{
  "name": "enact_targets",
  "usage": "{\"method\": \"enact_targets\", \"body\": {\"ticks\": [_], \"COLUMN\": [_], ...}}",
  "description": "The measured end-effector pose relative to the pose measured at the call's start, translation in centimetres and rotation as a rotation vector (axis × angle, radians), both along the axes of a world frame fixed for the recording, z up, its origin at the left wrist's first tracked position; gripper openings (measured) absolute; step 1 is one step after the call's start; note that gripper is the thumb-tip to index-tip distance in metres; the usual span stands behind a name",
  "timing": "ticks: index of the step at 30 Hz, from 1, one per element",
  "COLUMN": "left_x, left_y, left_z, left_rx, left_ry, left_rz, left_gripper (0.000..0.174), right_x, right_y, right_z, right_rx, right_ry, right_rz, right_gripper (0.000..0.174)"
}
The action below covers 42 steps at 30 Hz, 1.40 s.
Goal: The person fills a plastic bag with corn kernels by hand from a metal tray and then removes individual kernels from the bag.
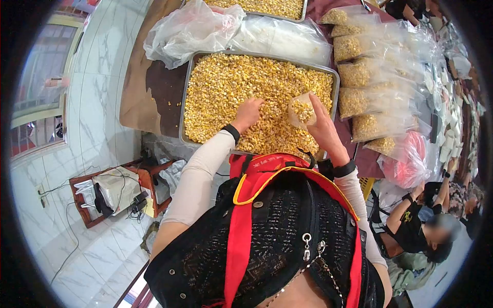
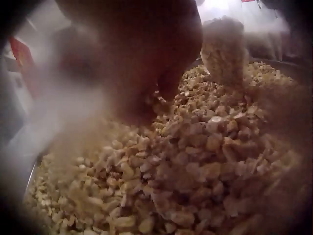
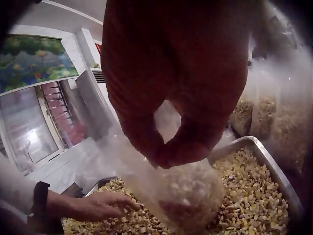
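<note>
A metal tray [image 1: 183, 102] is heaped with yellow corn kernels [image 1: 221, 77]. My left hand [image 1: 247, 114] is low over the middle of the heap, its fingertips at the kernels; in the right wrist view this left hand [image 3: 100, 205] reaches forward with loosely extended fingers. My right hand [image 1: 324, 128] pinches the top of a clear plastic bag [image 1: 302, 110] between thumb and fingers, over the tray's right side. Kernels fill the bag's lower part [image 3: 190, 196]. In the left wrist view the bag [image 2: 222, 51] stands beyond the dark, blurred left hand [image 2: 142, 63].
Several filled bags [image 1: 358, 74] line the table right of the tray. Behind it lie crumpled plastic sheets [image 1: 195, 28] and another kernel tray [image 1: 304, 11]. A pink plastic bag [image 1: 408, 159] is at the right, near another person [image 1: 411, 220]. A wooden stand [image 1: 84, 203] holds a white appliance.
</note>
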<state>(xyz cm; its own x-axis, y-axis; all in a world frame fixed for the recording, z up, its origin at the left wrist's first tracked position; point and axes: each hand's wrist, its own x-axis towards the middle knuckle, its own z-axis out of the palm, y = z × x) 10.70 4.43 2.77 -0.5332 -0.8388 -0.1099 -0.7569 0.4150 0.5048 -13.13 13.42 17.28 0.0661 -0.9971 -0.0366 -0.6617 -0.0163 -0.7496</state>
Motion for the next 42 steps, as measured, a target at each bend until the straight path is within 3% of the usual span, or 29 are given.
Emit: {"method": "enact_targets", "body": {"ticks": [2,5,6,8,10,12,17,19,22,24,27,30,34,38,40,41,42], "left_x": [-0.1,-1.4,-2.0,-2.9,-2.9,-2.2,0.7,1.8,3.0,3.5,4.6,1.3,-1.2,-1.3,-0.7,-0.2,0.4], "left_y": [-0.5,-0.7,-0.3,1.4,2.5,2.4,-1.8,-2.9,-2.9,-2.1,1.1,4.6,5.5,2.6,1.1,0.9,0.3], "left_z": [0.4,0.0,0.0,0.5,0.9,-0.3,-0.2,0.4,1.4,1.3,-3.4,-0.6,-0.6,-1.3,0.7,-0.2,-0.3], "left_rx": [-0.075,-0.278,-0.278,-0.133,-0.140,-0.318,-0.076,0.113,0.068,0.109,0.148,-0.063,-0.079,0.149,0.536,0.602,0.605], "left_ry": [0.020,-0.040,-0.039,-0.130,-0.176,-0.196,-0.245,-0.065,0.050,-0.012,-0.045,0.028,-0.026,0.009,0.304,0.481,0.477], "left_rz": [0.009,-0.170,-0.172,-0.449,-0.468,-0.382,-0.086,0.174,0.210,0.223,0.089,0.034,-0.086,-0.023,0.173,0.253,0.244], "left_gripper": [0.025,0.021,0.021,0.021,0.021,0.020,0.018,0.017,0.020,0.020,0.019,0.019,0.018,0.021,0.023,0.024,0.024], "right_x": [0.1,0.2,0.2,0.1,-0.1,-0.3,-0.2,-0.3,0.1,0.1,0.1,0.2,0.8,0.9,0.8,0.8,0.8], "right_y": [0.1,0.3,0.3,0.3,0.4,0.5,0.7,0.6,0.5,0.5,0.5,0.6,0.3,0.1,0.2,0.3,0.5], "right_z": [-0.1,0.1,0.1,0.0,-0.3,-0.3,-0.2,-0.5,-0.3,-0.2,-0.5,-0.6,0.1,0.6,0.6,0.5,0.3], "right_rx": [0.003,0.020,0.024,0.028,0.055,0.040,0.008,-0.015,-0.010,0.000,-0.006,-0.002,0.006,0.051,0.001,0.001,0.019], "right_ry": [0.004,-0.031,-0.043,-0.056,-0.022,-0.026,-0.041,-0.020,-0.009,-0.044,-0.050,-0.023,-0.013,-0.032,0.044,0.043,0.033], "right_rz": [0.006,0.002,0.006,0.007,0.000,0.002,-0.014,0.007,-0.003,-0.006,-0.005,-0.001,0.006,0.007,0.043,0.033,0.027], "right_gripper": [0.075,0.074,0.074,0.074,0.075,0.075,0.072,0.070,0.070,0.069,0.071,0.074,0.069,0.070,0.070,0.070,0.070]}}
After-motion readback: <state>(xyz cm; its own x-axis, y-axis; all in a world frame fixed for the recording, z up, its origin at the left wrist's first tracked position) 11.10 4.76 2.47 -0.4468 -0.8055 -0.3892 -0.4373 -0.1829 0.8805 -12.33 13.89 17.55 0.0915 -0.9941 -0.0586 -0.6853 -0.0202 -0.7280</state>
